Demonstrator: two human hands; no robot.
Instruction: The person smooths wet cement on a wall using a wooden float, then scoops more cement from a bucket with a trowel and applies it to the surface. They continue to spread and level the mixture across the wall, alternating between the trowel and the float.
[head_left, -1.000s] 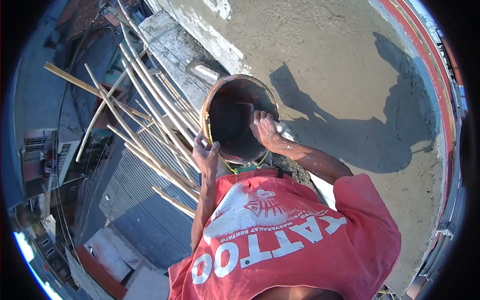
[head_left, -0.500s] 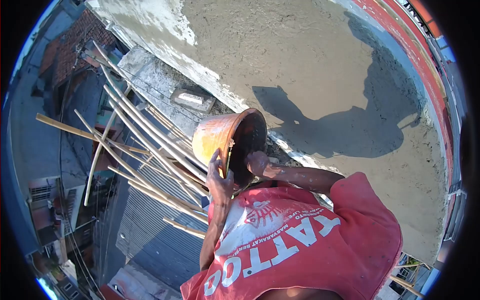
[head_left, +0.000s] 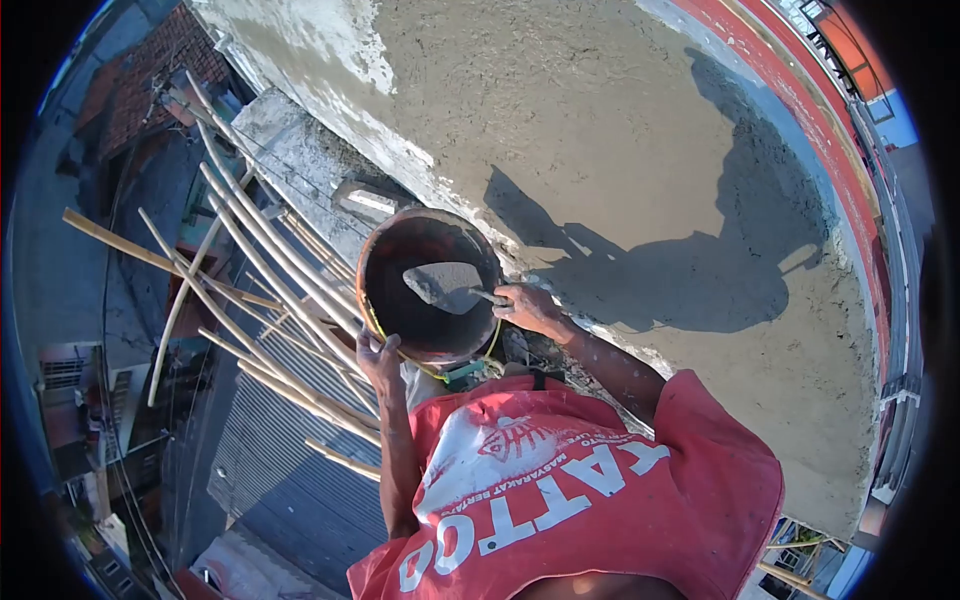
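My right hand is wrapped round the handle of a trowel. The trowel's grey, mortar-coated blade lies across the mouth of a round orange-brown bucket. My left hand grips the near left side of the bucket's rim, thumb and fingers closed on it. The bucket's dark opening faces up toward me, and its inside is in shadow, so how much it contains is hard to make out. A yellow-green cord or handle hangs along the rim nearest my body.
Wet grey plaster covers a wall ahead and to the right, with my shadow on it. Bamboo poles stick out at the left, above a corrugated roof far below. A block rests on the concrete ledge.
The bucket has turned from lying on its side to mouth up. My right hand has come out of it, bringing the trowel into sight. My left hand has shifted lower left along the rim.
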